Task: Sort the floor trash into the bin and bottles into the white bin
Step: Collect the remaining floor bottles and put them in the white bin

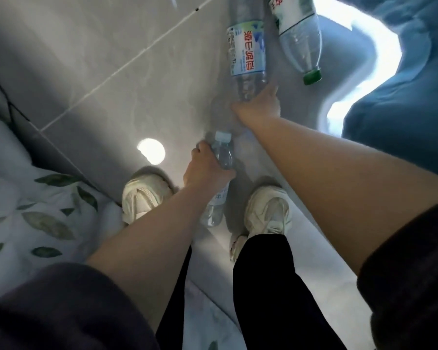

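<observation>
Gathering bottles, left hand (205, 170) gripping small bottle (224, 156), right hand (259, 107) clasping large bottle (247, 51) by its neck, likely lifting both next.

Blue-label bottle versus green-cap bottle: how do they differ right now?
The right hand grips the blue-label bottle at its neck; the green-cap bottle lies untouched on the floor. Its label is white and green; the blue-label bottle's carries red characters. Both are clear plastic, necks toward the person.
</observation>
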Available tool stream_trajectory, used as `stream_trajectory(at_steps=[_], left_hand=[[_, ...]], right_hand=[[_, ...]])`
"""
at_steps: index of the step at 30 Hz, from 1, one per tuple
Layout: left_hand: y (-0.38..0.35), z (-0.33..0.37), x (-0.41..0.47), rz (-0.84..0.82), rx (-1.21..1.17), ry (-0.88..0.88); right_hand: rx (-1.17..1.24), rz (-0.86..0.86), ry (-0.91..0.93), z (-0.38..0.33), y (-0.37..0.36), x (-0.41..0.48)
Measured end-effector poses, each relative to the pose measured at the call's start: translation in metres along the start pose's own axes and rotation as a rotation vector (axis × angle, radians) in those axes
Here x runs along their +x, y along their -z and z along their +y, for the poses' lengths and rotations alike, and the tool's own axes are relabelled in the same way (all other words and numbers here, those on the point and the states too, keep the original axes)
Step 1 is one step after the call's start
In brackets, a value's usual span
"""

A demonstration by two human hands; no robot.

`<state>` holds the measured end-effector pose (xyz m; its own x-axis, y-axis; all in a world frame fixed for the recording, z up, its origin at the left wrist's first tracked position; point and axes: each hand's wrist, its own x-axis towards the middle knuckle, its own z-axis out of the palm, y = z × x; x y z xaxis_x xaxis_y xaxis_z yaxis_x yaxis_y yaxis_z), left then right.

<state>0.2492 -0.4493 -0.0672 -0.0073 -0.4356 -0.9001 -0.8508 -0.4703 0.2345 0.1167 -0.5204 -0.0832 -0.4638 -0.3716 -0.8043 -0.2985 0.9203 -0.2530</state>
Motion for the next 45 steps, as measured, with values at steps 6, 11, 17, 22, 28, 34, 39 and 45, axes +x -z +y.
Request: stream_trajectory(at_steps=[6, 11, 17, 22, 28, 34, 39, 45], left_hand=[[0.05, 0.009, -0.036, 0.076, -0.059, -0.062], [0.14, 0.045, -0.108, 0.154, -0.063, -0.129], [0.253, 0.12, -0.234, 0.284, -0.165, -0.283], [0.321, 0.162, -0.383, 0.301, -0.387, -0.381], [0.361, 0.178, -0.548, 0.32, -0.319, -0.599], [0.383, 0.193, -0.65, 0.336, -0.343, -0.846], [0.379, 0.204, -0.683, 0.299, -0.353, -0.974], [0.365, 0.229, -0.7, 0.241, -0.25, -1.104]], right_hand=[[-0.003, -0.053, -0.001, -0.002, 0.033, -0.038], [-0.009, -0.05, 0.036, -0.036, 0.11, -0.118], [0.061, -0.046, 0.141, -0.097, 0.214, -0.245], [0.195, -0.032, 0.206, -0.131, 0.303, -0.391], [0.319, 0.063, 0.317, -0.143, 0.379, -0.554], [0.522, 0.146, 0.364, -0.138, 0.397, -0.643], [0.682, 0.246, 0.448, -0.134, 0.421, -0.685], [0.753, 0.385, 0.476, -0.111, 0.443, -0.703]])
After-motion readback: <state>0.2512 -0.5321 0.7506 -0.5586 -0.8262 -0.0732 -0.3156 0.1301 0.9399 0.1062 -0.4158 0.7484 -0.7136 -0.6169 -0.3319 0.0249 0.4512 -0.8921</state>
